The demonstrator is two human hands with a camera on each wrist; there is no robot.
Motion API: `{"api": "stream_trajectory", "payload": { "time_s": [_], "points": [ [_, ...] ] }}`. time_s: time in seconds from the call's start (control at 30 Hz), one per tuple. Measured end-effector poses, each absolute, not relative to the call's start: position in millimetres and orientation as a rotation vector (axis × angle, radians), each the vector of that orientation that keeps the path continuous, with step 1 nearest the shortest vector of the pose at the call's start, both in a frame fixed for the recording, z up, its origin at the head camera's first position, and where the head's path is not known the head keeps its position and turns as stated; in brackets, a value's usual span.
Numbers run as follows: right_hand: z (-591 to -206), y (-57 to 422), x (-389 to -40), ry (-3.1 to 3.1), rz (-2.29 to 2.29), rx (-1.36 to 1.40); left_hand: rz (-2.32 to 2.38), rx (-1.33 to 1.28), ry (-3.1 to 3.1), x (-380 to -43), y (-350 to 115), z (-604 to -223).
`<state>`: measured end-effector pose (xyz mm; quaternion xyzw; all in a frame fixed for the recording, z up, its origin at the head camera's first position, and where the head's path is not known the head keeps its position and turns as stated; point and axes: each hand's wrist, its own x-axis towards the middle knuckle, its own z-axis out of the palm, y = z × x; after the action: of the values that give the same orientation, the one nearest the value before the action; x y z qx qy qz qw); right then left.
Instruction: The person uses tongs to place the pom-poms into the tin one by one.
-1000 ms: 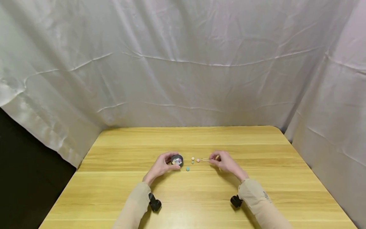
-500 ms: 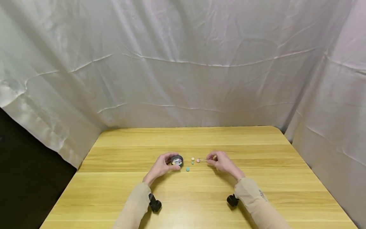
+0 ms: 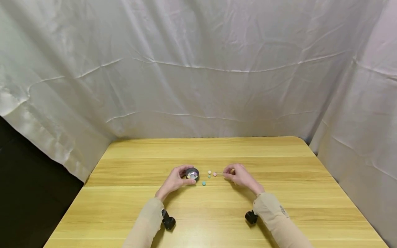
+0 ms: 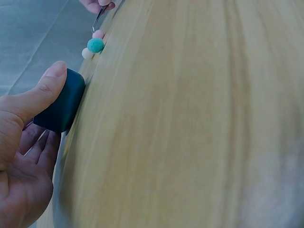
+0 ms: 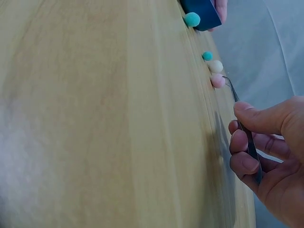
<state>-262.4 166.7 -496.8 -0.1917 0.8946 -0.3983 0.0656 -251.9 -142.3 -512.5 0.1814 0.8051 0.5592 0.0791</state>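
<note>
My left hand [image 3: 176, 178] grips a small round dark container [image 3: 197, 175] from its left side, thumb in front and fingers behind. Light and purple bits show inside it. In my right hand [image 3: 242, 175] a pair of thin bent-tip tweezers [image 5: 248, 142] is pinched between thumb and fingers. Their tips are right at a pink pom-pom [image 5: 218, 80] on the table. Close by lie a white pom-pom [image 5: 215, 66] and a small teal pom-pom [image 5: 207, 56]. A larger teal pom-pom [image 3: 203, 183] sits nearer me, just right of the container.
Everything stands on a wood-grain table [image 3: 211, 220]. Pale grey cloth [image 3: 198, 86] hangs behind it and along the sides. Black wrist cameras [image 3: 169, 221] are strapped at both sleeves.
My right hand has moved slightly left, bringing the tweezer tips to the pink pom-pom. The tweezer arms have drawn closer together. My left hand and the container stay in place.
</note>
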Motion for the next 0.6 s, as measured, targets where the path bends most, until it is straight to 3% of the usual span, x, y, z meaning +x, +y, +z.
{"api": "stream_trajectory", "payload": {
  "time_s": [0.6],
  "points": [
    [-496.6, 165.6, -263.1, 2.739, -1.158, -0.589, 1.667, 0.527, 2.418, -249.7, -140.8, -510.1]
  ]
}}
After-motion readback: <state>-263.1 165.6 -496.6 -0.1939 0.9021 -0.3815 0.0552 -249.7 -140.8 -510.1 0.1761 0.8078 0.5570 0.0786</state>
